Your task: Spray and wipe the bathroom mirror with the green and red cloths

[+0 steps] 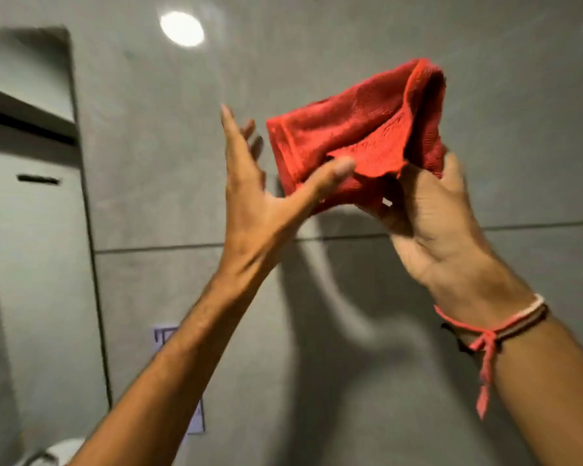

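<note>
The red cloth (pixel 354 136) is bunched and folded, held up high in front of the mirror (pixel 169 163). My right hand (pixel 431 227) grips its lower right part from below. My left hand (pixel 253 183) stands beside the cloth's left edge with fingers spread, and its thumb presses on the cloth's lower front. The mirror fills the view and reflects grey wall tiles and a round ceiling light (pixel 181 28). No green cloth or spray bottle is in view.
In the reflection on the left are a recessed shelf (pixel 27 105) and a cabinet door with a slot handle (pixel 37 179). A white fixture (pixel 61 449) shows at the bottom left. A red thread band (pixel 485 338) circles my right wrist.
</note>
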A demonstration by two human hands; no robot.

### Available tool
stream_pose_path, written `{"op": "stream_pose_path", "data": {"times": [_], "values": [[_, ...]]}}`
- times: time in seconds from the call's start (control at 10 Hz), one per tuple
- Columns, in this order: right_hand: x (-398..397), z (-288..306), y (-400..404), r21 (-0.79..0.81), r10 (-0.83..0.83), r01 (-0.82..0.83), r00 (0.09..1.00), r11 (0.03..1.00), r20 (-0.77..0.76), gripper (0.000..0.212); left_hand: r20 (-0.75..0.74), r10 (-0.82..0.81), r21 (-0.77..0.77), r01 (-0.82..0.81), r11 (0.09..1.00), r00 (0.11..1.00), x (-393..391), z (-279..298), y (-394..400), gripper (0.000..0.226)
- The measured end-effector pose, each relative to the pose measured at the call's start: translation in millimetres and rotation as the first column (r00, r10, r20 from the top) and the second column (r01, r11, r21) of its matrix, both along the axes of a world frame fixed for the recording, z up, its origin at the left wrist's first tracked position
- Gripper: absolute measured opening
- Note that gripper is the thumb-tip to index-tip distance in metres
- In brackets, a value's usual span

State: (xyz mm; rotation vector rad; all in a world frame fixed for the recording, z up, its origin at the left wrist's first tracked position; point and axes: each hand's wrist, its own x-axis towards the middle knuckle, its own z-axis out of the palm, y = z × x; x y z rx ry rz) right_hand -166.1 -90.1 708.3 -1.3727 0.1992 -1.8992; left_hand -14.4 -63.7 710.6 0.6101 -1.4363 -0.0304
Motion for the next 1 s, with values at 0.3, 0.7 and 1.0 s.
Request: {"op": "stream_pose_path", "data": {"times": [0.3,0.7,1.0], "values": [[-51.1,-223.2,3.4,0.288,-0.353,0.447,0.878,0.847,-0.323,0.041,-0.391,-0.18,0.592,0.397,0.701,0.903,-54.7,-223.3,-24.9,0.006],[-91.6,-593.1,-0.9,0.713,0.31,0.673,0.647,0.199,-0.697,0.033,-0.171,0.238,0.983,0.181,-0.021,0.956,-92.4,-579.1,25.0,0.026],[-70.0,-704.5,-21.3,0.829,0.642,0.528,0.574,0.184,-0.508,0.041,-0.089,0.125,0.97,0.114,-0.216,0.988,-72.5,-688.5,-1.2,0.058]]}}
